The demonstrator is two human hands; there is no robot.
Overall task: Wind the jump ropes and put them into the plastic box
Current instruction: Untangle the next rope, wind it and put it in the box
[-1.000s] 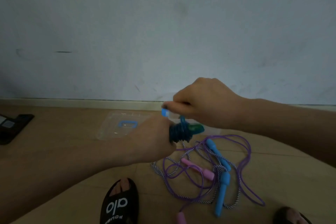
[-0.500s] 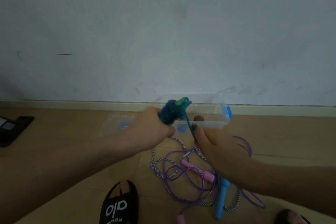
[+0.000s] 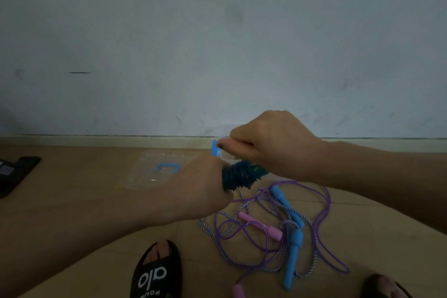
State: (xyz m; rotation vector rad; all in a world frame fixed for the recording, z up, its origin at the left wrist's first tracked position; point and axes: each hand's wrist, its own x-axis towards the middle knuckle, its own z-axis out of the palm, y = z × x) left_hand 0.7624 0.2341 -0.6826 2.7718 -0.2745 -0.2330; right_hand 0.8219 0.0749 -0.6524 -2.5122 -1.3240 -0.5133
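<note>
While the left hand point(image 3: 205, 184) grips a dark blue rope point(image 3: 238, 178) already coiled tight around its handles, the right hand point(image 3: 271, 145) pinches the loose end above the coil, so this first rope looks nearly wound but is not yet stored. Two more ropes, one purple point(image 3: 324, 220) with pink handles and one striped point(image 3: 244, 208) with blue handles, lie tangled on the floor point(image 3: 72, 184). Mostly hidden behind the hands, the plastic box point(image 3: 215, 149) shows no contents I can make out; its clear lid point(image 3: 154, 169) lies beside it.
</note>
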